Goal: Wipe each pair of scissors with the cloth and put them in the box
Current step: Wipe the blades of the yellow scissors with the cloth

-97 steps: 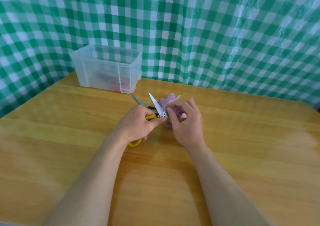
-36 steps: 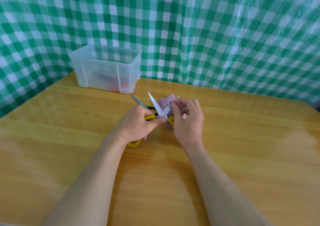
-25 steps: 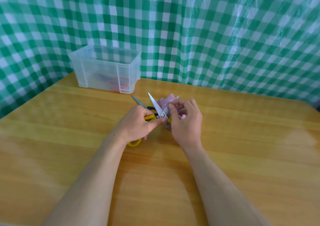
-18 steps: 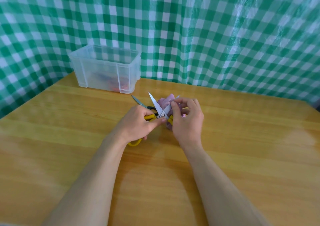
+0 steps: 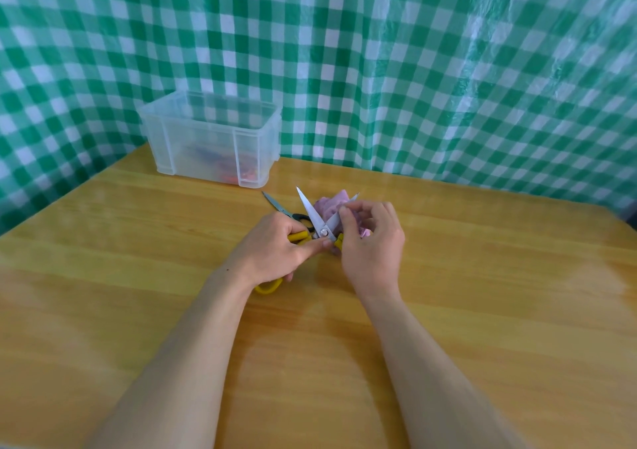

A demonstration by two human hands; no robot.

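My left hand [image 5: 275, 253] grips the yellow handles of a pair of scissors [image 5: 312, 216] whose blades stand spread apart. My right hand [image 5: 374, 248] pinches the pink cloth [image 5: 329, 207] around the right blade, near its middle. A second pair of scissors with black handles [image 5: 282, 210] lies flat on the wooden table [image 5: 482, 276] just behind my left hand. The clear plastic box [image 5: 210, 138] stands at the back left, with red and blue items dimly visible inside.
A green and white checked sheet [image 5: 413, 69] hangs close behind the table and wraps round its left side. The black-handled scissors point toward the box.
My right hand has kept rubbing the cloth along the right blade in small strokes. The left hand and the scissors have stayed in place.
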